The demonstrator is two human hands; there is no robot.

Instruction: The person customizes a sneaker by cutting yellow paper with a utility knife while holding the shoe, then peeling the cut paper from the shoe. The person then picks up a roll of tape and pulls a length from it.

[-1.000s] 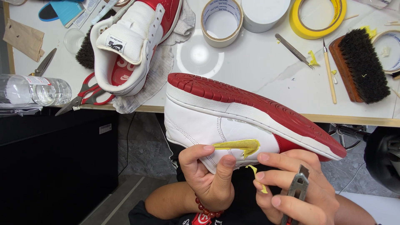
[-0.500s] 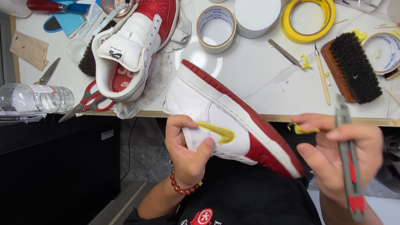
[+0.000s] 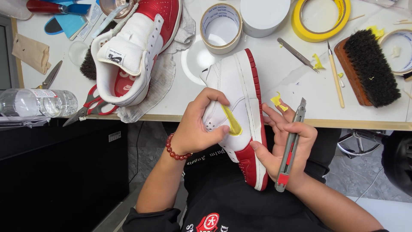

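While the left hand (image 3: 198,125) wraps its fingers around the upper of a white and red sneaker (image 3: 238,112), its thumb presses beside a strip of yellow masking tape (image 3: 232,122) on the shoe's side. That shoe stands nearly upright at the centre of the view, its red sole edge facing three o'clock, overlapping the edge of the white workbench (image 3: 274,86). At four o'clock from it, the right hand (image 3: 286,146) is closed around a grey utility knife (image 3: 290,146), blade pointing to twelve o'clock, with its fingertips touching the sole. A second sneaker (image 3: 133,47) lies on a cloth at ten o'clock. Red-handled scissors (image 3: 88,107) sit at nine o'clock, a dark brush (image 3: 369,66) at two o'clock.
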